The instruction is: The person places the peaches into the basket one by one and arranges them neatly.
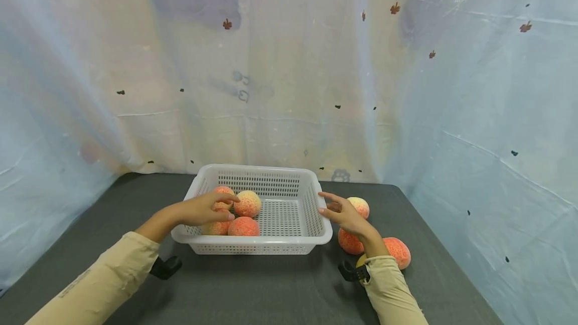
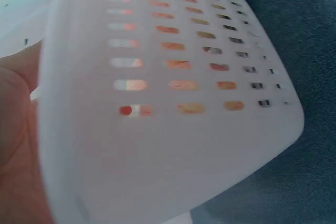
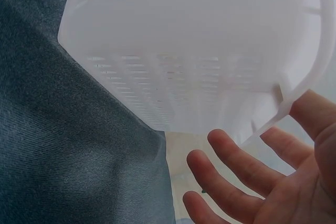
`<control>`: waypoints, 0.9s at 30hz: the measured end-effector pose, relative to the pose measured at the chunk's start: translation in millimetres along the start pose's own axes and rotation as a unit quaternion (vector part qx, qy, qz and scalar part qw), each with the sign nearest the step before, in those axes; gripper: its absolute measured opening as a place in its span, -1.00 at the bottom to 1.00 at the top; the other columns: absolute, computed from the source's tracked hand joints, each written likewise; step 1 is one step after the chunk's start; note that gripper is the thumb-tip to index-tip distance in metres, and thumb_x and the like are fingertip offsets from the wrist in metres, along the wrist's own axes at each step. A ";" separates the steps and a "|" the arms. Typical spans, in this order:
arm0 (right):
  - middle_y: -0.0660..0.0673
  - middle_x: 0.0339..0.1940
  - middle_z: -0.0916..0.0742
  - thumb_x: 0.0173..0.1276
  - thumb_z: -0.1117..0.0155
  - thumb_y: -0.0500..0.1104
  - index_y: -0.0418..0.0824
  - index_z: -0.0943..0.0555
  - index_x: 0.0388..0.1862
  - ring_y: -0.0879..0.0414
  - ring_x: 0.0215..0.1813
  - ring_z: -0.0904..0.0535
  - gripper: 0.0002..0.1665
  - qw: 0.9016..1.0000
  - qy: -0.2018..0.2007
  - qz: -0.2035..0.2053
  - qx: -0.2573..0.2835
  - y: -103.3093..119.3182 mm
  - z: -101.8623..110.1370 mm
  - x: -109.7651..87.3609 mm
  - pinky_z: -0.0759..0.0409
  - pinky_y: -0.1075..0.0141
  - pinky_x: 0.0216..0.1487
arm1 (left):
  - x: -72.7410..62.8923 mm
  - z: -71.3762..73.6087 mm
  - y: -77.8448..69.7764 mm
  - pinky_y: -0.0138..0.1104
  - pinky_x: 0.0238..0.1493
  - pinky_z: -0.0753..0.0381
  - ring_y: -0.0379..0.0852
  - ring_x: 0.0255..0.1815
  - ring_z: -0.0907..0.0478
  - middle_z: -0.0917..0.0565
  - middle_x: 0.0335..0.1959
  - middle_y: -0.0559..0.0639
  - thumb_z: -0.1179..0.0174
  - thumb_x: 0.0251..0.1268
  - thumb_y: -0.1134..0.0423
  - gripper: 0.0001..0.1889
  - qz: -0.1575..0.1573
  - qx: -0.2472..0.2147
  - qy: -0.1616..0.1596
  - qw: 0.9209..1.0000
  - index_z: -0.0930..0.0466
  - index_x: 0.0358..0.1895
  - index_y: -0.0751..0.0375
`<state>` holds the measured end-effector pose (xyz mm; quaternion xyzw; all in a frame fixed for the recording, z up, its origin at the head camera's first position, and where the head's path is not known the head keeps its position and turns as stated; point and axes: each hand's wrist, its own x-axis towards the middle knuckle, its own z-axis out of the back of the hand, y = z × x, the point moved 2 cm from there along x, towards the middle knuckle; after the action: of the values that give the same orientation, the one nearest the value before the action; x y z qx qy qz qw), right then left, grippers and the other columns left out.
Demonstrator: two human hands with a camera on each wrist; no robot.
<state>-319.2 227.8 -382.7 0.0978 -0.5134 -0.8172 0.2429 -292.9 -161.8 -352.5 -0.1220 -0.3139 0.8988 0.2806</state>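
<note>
A white slotted plastic basket holds several peaches, among them a pale one and a redder one. My left hand reaches over the basket's left rim, above the peaches, thumb and fingers apart. A peach shows behind and between those fingers; whether they touch it cannot be told. In the left wrist view the basket wall hides most of the left hand. My right hand is at the right rim, its thumb touching it and the other fingers spread loosely outside.
More peaches lie right of the basket: a pale one, a red one and another red one beside the right forearm, which partly covers a yellow fruit. A dark cloth covers the table. Plastic sheeting hangs behind and at the sides.
</note>
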 end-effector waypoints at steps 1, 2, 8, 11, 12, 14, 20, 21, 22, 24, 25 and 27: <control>-0.57 0.37 -0.50 0.57 -0.15 -0.21 -0.41 -0.08 0.61 -0.36 0.30 -0.58 -0.22 1.000 -0.001 -0.001 0.001 -0.1 0.1 -0.1 -0.55 -0.22 0.28 | -0.9 1.3 -0.1 0.29 0.33 -0.40 0.39 0.44 -0.37 -0.43 0.40 0.40 -0.16 0.50 -0.02 -0.39 -0.003 -0.002 -0.003 1.000 -0.36 0.45 0.27; -0.57 0.37 -0.50 0.57 -0.15 -0.21 -0.41 -0.08 0.61 -0.36 0.30 -0.58 -0.22 1.000 -0.001 -0.001 0.001 -0.2 0.1 -0.1 -0.55 -0.23 0.27 | -1.8 2.6 -0.2 0.29 0.33 -0.40 0.40 0.44 -0.36 -0.42 0.41 0.40 -0.15 0.51 -0.02 -0.39 -0.005 -0.006 -0.007 1.000 -0.36 0.44 0.27; -0.59 0.36 -0.50 0.58 -0.14 -0.22 -0.42 -0.07 0.61 -0.38 0.29 -0.58 -0.22 1.000 0.000 0.002 0.001 -1.3 1.1 -0.4 -0.56 -0.22 0.26 | -9.0 10.1 -0.7 0.28 0.29 -0.45 0.40 0.42 -0.38 -0.45 0.40 0.38 -0.14 0.52 0.00 -0.42 -0.019 -0.017 -0.033 0.999 -0.37 0.44 0.24; -0.58 0.36 -0.50 0.58 -0.14 -0.21 -0.41 -0.07 0.61 -0.38 0.29 -0.58 -0.22 1.000 0.000 0.001 0.000 -1.8 1.2 -0.2 -0.56 -0.22 0.26 | -13.5 16.3 1.5 0.29 0.27 -0.45 0.40 0.42 -0.38 -0.46 0.40 0.36 -0.13 0.53 -0.02 -0.43 -0.025 -0.011 -0.045 0.999 -0.39 0.44 0.21; -0.58 0.36 -0.50 0.58 -0.14 -0.21 -0.41 -0.07 0.61 -0.38 0.29 -0.58 -0.22 1.000 0.000 0.001 0.000 -2.0 1.2 0.0 -0.56 -0.22 0.26 | -14.8 18.5 3.1 0.30 0.26 -0.45 0.40 0.42 -0.38 -0.47 0.40 0.36 -0.12 0.53 -0.02 -0.44 -0.026 -0.008 -0.051 0.998 -0.39 0.44 0.20; -0.58 0.36 -0.50 0.57 -0.14 -0.21 -0.41 -0.07 0.61 -0.38 0.29 -0.58 -0.22 1.000 0.000 0.000 0.001 -1.9 1.3 0.2 -0.55 -0.23 0.27 | -16.4 22.6 5.1 0.30 0.23 -0.47 0.42 0.41 -0.38 -0.48 0.40 0.35 -0.09 0.55 0.01 -0.46 -0.037 -0.006 -0.067 0.997 -0.41 0.43 0.21; -0.57 0.35 -0.52 0.56 -0.16 -0.20 -0.40 -0.09 0.61 -0.35 0.29 -0.59 -0.21 1.000 -0.003 -0.003 0.000 -1.1 1.3 0.8 -0.55 -0.22 0.27 | -19.7 31.1 7.9 0.26 0.18 -0.55 0.46 0.37 -0.42 -0.51 0.36 0.38 -0.08 0.58 0.11 -0.52 -0.046 -0.024 -0.129 0.990 -0.42 0.42 0.25; -0.57 0.36 -0.52 0.56 -0.17 -0.19 -0.40 -0.09 0.61 -0.35 0.28 -0.60 -0.21 1.000 -0.002 -0.003 0.000 -0.8 1.1 0.8 -0.56 -0.22 0.27 | -20.5 32.0 7.6 0.26 0.18 -0.55 0.46 0.37 -0.42 -0.51 0.36 0.39 -0.08 0.58 0.13 -0.53 -0.046 -0.027 -0.138 0.989 -0.42 0.42 0.25; -0.57 0.36 -0.52 0.56 -0.17 -0.20 -0.40 -0.09 0.61 -0.35 0.28 -0.60 -0.21 1.000 -0.001 -0.002 0.001 -0.4 0.9 0.8 -0.55 -0.22 0.27 | -21.3 32.9 7.3 0.26 0.19 -0.54 0.46 0.37 -0.43 -0.51 0.36 0.39 -0.08 0.58 0.14 -0.53 -0.046 -0.029 -0.144 0.988 -0.41 0.42 0.26; -0.58 0.36 -0.51 0.57 -0.16 -0.20 -0.41 -0.07 0.61 -0.36 0.28 -0.59 -0.21 1.000 0.001 0.000 0.002 0.1 0.5 0.6 -0.55 -0.22 0.27 | -23.1 34.6 6.2 0.30 0.21 -0.50 0.46 0.37 -0.42 -0.52 0.35 0.39 -0.07 0.58 0.16 -0.54 -0.047 -0.033 -0.157 0.986 -0.41 0.42 0.26; -0.58 0.36 -0.51 0.57 -0.16 -0.21 -0.42 -0.07 0.61 -0.36 0.28 -0.60 -0.21 1.000 0.001 0.001 0.002 0.3 0.3 0.5 -0.55 -0.22 0.27 | -23.9 35.5 6.1 0.32 0.22 -0.48 0.47 0.37 -0.42 -0.52 0.34 0.39 -0.07 0.59 0.17 -0.54 -0.049 -0.037 -0.164 0.985 -0.40 0.42 0.27; -0.57 0.36 -0.51 0.57 -0.16 -0.20 -0.41 -0.08 0.61 -0.34 0.28 -0.60 -0.21 1.000 -0.001 -0.002 0.001 0.4 0.2 0.4 -0.55 -0.22 0.27 | -25.0 37.3 7.3 0.34 0.24 -0.44 0.46 0.38 -0.42 -0.53 0.34 0.39 -0.05 0.60 0.16 -0.54 -0.051 -0.048 -0.179 0.981 -0.40 0.42 0.28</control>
<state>-319.6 227.6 -382.1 0.0983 -0.5146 -0.8170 0.2410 -290.5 -199.5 -327.2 0.0440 -0.4080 0.8743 0.2593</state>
